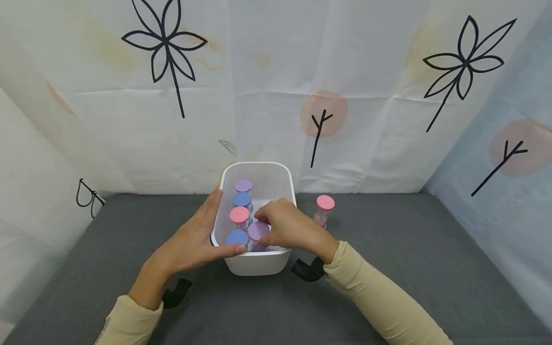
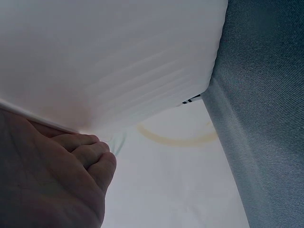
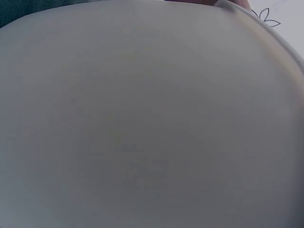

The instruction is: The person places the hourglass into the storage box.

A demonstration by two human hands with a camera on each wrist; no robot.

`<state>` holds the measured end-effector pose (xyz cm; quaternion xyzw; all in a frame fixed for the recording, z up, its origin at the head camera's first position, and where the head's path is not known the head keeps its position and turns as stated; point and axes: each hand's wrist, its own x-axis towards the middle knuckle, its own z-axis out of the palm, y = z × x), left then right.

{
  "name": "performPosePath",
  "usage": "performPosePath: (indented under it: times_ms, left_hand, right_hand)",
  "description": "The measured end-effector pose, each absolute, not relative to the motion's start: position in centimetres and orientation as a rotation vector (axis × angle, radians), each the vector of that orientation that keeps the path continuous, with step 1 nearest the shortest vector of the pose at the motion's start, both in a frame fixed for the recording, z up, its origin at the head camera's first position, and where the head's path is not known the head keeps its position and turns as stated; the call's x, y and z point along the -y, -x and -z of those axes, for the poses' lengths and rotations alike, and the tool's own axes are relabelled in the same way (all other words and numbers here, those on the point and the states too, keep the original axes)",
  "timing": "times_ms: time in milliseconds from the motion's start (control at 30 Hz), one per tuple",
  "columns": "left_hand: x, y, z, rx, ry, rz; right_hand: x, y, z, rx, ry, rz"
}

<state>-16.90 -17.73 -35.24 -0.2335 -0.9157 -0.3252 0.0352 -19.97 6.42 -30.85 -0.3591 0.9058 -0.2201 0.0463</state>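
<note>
A white plastic bin [image 1: 258, 264] stands on the dark grey table, with small clear bottles with coloured caps in it. My left hand [image 1: 189, 239] holds the bin at its front left corner, fingers along the outer left wall and thumb over the front rim. In the left wrist view the fingers [image 2: 92, 154] lie just under the rim. My right hand [image 1: 291, 227] reaches inside and pinches a purple-capped bottle [image 1: 258, 230] between thumb and fingers. Left of it, in a row, are a blue-capped bottle [image 1: 237, 237], a pink-capped one [image 1: 239, 215], another blue-capped one [image 1: 242, 199] and a purple-capped one [image 1: 243, 185].
A pink-capped bottle [image 1: 325, 203] stands on the table [image 1: 409, 249] right of the bin, partly behind the right wrist. Printed cloth walls [image 1: 267, 120] rise at the back and both sides. The bin's wall [image 3: 152, 118] fills most of the right wrist view.
</note>
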Motion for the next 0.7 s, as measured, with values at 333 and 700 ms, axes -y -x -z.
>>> performPosePath:
  times_ms: [333, 700]
  left_hand:
    - [17.7, 17.0, 35.3, 2.805, 0.733, 1.001]
    - [17.7, 16.9, 35.3, 2.802, 0.711, 0.999]
  right_hand:
    - [-6.9, 19.6, 31.0, -2.765, 1.027, 0.814]
    - [-8.7, 18.5, 31.7, -2.674, 1.139, 1.316]
